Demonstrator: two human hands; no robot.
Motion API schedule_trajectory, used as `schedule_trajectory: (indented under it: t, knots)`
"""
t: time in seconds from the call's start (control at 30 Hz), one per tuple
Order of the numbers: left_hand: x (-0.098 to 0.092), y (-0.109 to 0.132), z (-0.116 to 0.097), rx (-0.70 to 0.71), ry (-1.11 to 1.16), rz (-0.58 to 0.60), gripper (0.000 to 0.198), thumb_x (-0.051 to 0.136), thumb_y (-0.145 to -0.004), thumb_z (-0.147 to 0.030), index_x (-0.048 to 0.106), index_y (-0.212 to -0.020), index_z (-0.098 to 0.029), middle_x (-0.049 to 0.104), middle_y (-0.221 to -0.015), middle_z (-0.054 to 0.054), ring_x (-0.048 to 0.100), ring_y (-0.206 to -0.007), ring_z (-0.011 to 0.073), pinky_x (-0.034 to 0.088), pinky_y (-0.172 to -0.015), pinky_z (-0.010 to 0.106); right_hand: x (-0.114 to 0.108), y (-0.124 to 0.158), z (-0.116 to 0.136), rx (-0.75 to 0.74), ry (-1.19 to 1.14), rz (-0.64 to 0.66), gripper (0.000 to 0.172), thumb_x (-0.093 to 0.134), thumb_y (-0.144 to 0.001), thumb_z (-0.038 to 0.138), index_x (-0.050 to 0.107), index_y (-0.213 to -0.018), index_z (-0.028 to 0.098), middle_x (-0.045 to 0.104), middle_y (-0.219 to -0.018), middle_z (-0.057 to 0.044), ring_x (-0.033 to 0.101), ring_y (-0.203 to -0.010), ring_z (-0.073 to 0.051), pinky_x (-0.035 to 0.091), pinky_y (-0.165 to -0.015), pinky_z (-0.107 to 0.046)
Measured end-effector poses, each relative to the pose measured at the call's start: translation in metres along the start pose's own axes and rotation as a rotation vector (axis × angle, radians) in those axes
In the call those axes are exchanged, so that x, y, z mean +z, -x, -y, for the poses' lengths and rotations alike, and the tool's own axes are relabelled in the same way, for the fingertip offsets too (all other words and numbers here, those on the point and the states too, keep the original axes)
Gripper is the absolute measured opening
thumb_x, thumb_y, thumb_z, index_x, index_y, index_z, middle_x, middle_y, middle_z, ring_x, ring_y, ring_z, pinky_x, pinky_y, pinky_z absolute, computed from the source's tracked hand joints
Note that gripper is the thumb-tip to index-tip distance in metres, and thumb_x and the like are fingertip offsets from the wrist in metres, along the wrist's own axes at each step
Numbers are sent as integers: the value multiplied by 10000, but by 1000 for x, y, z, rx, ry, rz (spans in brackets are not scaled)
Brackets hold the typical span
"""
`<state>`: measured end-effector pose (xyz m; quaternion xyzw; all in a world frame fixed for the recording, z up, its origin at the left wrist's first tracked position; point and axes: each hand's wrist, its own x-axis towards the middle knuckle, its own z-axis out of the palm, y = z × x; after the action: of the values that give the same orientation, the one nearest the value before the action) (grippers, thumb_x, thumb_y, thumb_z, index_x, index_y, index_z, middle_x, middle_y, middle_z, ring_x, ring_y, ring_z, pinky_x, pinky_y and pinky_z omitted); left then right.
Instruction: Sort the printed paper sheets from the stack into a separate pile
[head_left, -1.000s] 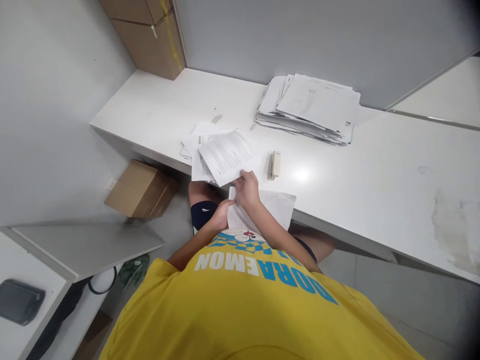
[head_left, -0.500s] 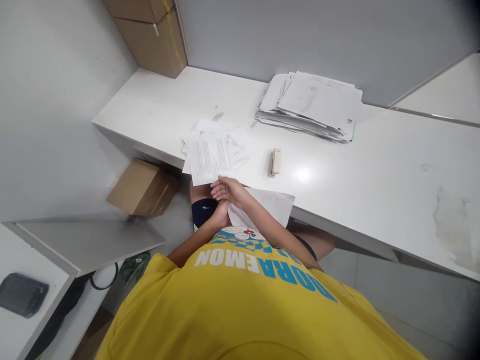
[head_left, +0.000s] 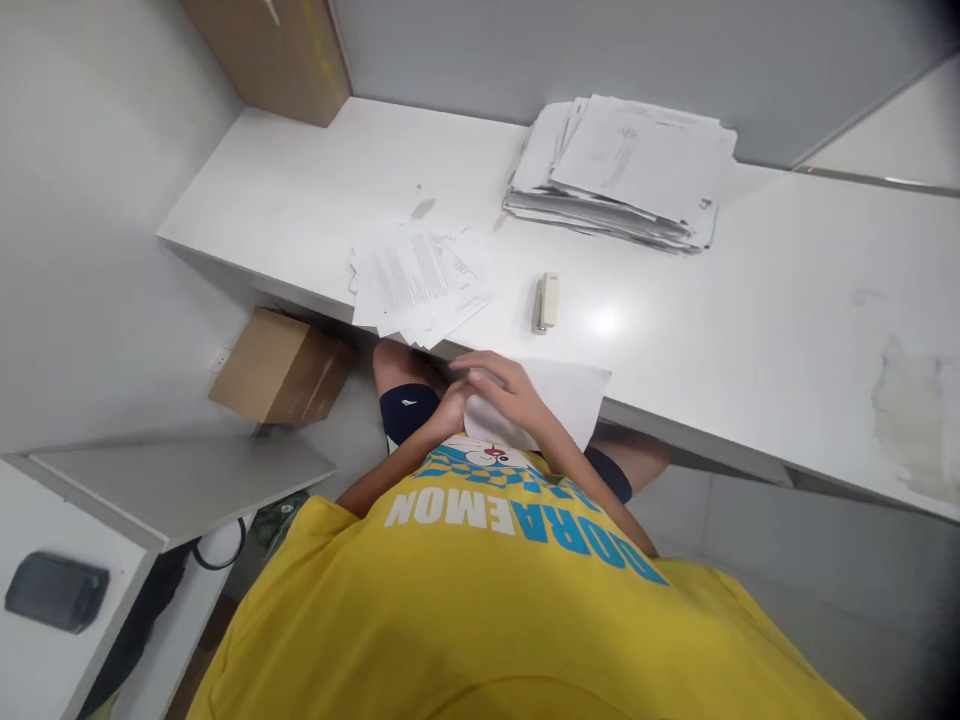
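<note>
A sheet of paper [head_left: 574,395] slopes between the desk's front edge and my lap, with its left corner at my left hand [head_left: 452,408]. That hand is closed at the sheet's left edge, its fingers partly covered. Just above it, my right hand [head_left: 508,388] reaches across the sheet with fingers stretched out and apart, gripping nothing that I can see. Beyond my hands, loose printed sheets [head_left: 412,280] lie fanned on the desk, some corners sticking out past the front edge. A cream stapler [head_left: 547,303] rests on the desk to their right.
A thick stack of papers [head_left: 630,175] sits at the back of the white desk [head_left: 780,320], against the grey partition. One cardboard box [head_left: 277,60] stands at the desk's back left corner, another [head_left: 270,365] below the desk. A dark device [head_left: 56,590] lies on the lower left surface.
My right hand has moved right, away from the printed sheet it was touching. That sheet now lies turned and farther back on the fanned pile. The view has shifted slightly.
</note>
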<state>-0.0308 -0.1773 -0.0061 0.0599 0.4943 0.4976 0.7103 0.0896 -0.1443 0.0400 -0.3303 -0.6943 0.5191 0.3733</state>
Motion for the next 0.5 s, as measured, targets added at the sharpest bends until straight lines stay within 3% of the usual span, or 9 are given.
schedule_trajectory:
  t: [0.17, 0.27, 0.37, 0.43, 0.5]
  knots:
    - [19, -6, 3, -43, -55, 90, 306, 864, -571, -256, 726, -826, -159, 772, -779, 53, 735, -981, 314, 529, -914, 394, -65, 101, -33, 131, 460, -685, 341, 507, -944, 475, 720, -1063, 238, 715, -1167, -99, 629, -1181, -269, 467, -1078, -504]
    - [40, -10, 4, -42, -74, 125, 347, 855, -591, -247, 741, -905, -156, 794, -854, 59, 732, -1033, 327, 523, -946, 401, -92, 150, -43, 215, 592, -900, 325, 507, -943, 441, 711, -1062, 218, 708, -1179, -109, 625, -1199, -274, 463, -1083, -522]
    - [63, -15, 5, -62, -47, 144, 342, 817, -644, -219, 731, -965, -134, 799, -956, 91, 713, -1100, 337, 504, -996, 424, -100, 170, -37, 211, 706, -925, 298, 513, -952, 410, 702, -1094, 228, 694, -1238, -104, 568, -1303, -281, 410, -1138, -543]
    - [77, -19, 6, -77, -7, 140, 305, 765, -688, -199, 718, -979, -121, 794, -1006, 112, 695, -1141, 339, 488, -1028, 445, -96, 165, -31, 201, 750, -784, 320, 535, -945, 422, 679, -1173, 251, 669, -1311, -96, 514, -1375, -291, 386, -1160, -553]
    - [87, -23, 6, -90, 23, 142, 273, 721, -716, -191, 707, -978, -114, 787, -1031, 125, 679, -1173, 337, 474, -1053, 454, -88, 150, -28, 204, 769, -537, 419, 551, -939, 459, 619, -1308, 273, 598, -1434, -89, 438, -1447, -302, 343, -1191, -565]
